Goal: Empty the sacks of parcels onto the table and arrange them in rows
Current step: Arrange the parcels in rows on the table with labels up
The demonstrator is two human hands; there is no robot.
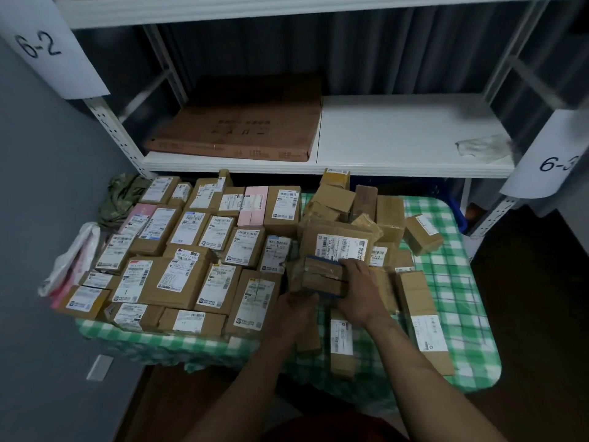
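I hold a small parcel in both hands over the near middle of the table. My left hand grips its near left corner, and my right hand curls round its right end. To the left, the rows of parcels lie label up. To the right and farther off, a loose heap sits. Beyond, a flat carton lies on a white shelf.

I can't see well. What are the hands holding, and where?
A small box: left hand at its near left corner, right hand at its right end.
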